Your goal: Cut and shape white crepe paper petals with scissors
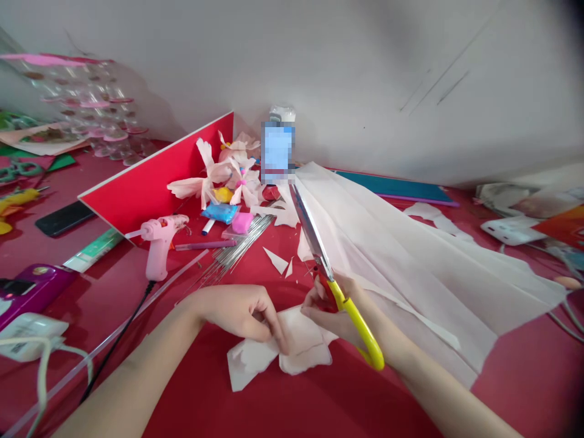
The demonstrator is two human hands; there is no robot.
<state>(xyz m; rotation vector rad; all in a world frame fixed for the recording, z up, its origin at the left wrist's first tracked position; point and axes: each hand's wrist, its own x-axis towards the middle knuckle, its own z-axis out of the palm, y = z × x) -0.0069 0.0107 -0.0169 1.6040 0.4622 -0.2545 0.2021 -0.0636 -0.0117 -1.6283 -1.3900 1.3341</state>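
**Scissors in the right hand, cut paper under both**

Through the head camera I see my right hand (pixel 336 304) closed around the scissors (pixel 325 263), blades together and pointing toward the back edge of the red table (pixel 196 395). Its thumb and finger also touch the rim of the white paper pieces (pixel 306 350), which lie overlapping in front of me, well in from the back edge. My left hand (pixel 239 310) is bent over them with curled fingers, tips on the paper; I cannot tell whether it pinches or only presses.

To the right, a large white sheet (pixel 401 261) spreads from near the back edge. On the left, a pink glue gun (pixel 159 246) leans by an upright red board (pixel 168 170). Thin wires (pixel 241 246) lie between board and sheet, with paper flowers (pixel 212 173) behind them, nearer the back edge.
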